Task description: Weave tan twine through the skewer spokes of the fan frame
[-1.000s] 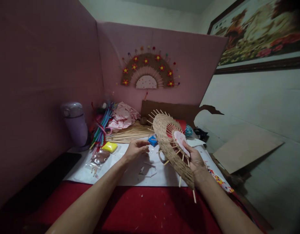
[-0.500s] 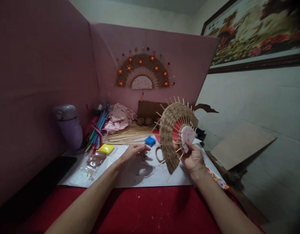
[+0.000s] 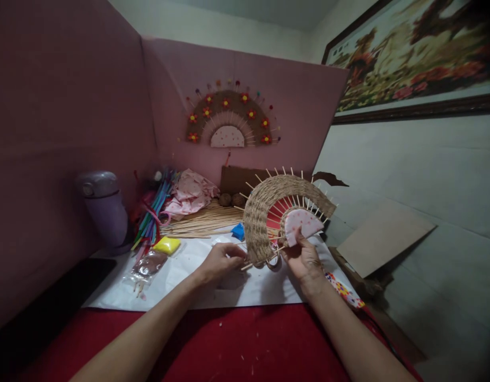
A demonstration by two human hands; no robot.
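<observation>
My right hand (image 3: pixel 304 260) holds a half-round woven fan (image 3: pixel 261 212) by its pink-dotted white centre (image 3: pixel 303 224), thumb in front. The fan has a band of brown cord and thin wooden sticks poking out past its rim. Close to the fan's lower left end is my left hand (image 3: pixel 225 261), its thumb and fingers pinched together beside a stick tip. What lies between those fingertips, if anything, is too small to make out. A small blue packet (image 3: pixel 237 231) lies on the white sheet (image 3: pixel 181 276) just beyond the left hand.
At left stand a purple bottle (image 3: pixel 107 212), coloured pipe cleaners (image 3: pixel 153 207) and a yellow packet (image 3: pixel 166 245). Behind are pink cloth (image 3: pixel 191 192) and loose wooden sticks (image 3: pixel 209 218). A finished flowered fan (image 3: pixel 225 114) hangs on the pink board. A ring-shaped object (image 3: pixel 273 259) sits partly behind the held fan.
The woven fan has tilted and moved left and lower, its lower end now near my left hand. My left hand has drawn back from the blue packet, its fingers now pinched.
</observation>
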